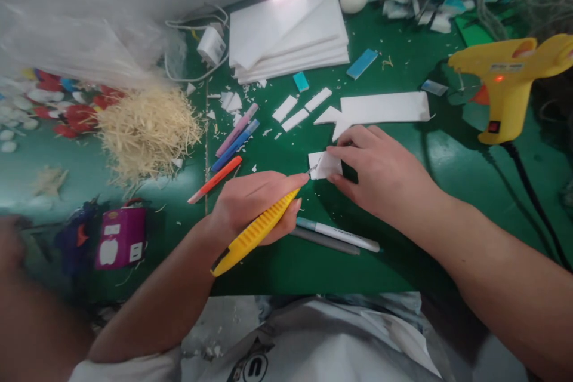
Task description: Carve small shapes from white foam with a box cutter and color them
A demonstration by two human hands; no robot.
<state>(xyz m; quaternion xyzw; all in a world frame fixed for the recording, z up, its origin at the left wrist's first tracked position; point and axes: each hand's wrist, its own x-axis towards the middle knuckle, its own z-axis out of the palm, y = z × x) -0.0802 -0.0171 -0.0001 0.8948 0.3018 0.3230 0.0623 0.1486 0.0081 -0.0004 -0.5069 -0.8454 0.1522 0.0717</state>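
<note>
Starting at the far left, a tangled heap of pale straw (150, 131) spreads over the green table (264, 158), with a glossy purple box (120, 239) below it. Next come three slim pens lying aslant: an orange pen (215, 179), a blue pen (235, 146) and a pink pen (236, 130).

Now the left hand (257, 206), and it's wrapped firmly around a yellow knife (255, 233)! What a bright tool: long, slim body, a row of ridges along its side, a dark patch at the butt end, the whole thing tilted with its narrow tip pointing up and to the right. The thin grey blade reaches the small white piece (319, 168), which sits on the table right between the two hands. It's flat, pale and roughly four-sided, and a slanting line parts its brighter left side from a duller right one; whether that's a cut or a crease is too small to tell.

On its right side, the right hand (376, 161) has it pinched, thumb at the lower edge, fingertips at the upper. Beyond those knuckles lies a long white strip (385, 107), smooth and straight-sided, and at far right a yellow glue gun (510, 86), red light glowing.
</note>
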